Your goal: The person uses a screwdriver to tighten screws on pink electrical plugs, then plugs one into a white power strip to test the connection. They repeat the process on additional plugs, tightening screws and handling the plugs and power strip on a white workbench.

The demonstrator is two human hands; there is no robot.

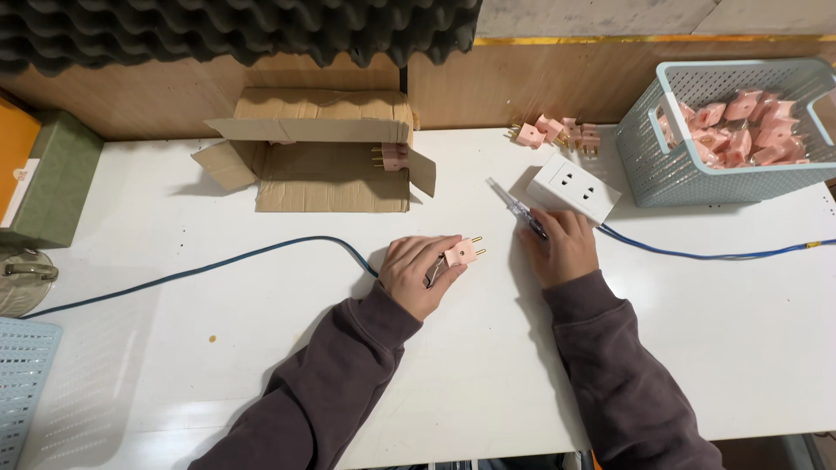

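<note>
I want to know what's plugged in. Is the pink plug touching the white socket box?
Apart. The head view shows the pink plug in the left hand, with bare table between it and the socket box.

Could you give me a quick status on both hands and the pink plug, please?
Left hand grips pink plug. Right hand holds tester pen beside white socket box. Table between them bare.

The desk (218, 348) is smooth white laminate with a faint sheen. The plug (461, 253) is matt pink plastic with shiny brass pins. The socket block (575, 189) is smooth white plastic. The box (331, 174) is rough brown cardboard. The basket (688, 165) is pale blue perforated plastic. The back wall (522, 83) looks like plywood, with dark ridged foam (235, 30) above. The sleeves (331, 392) are soft matt cloth.
</note>
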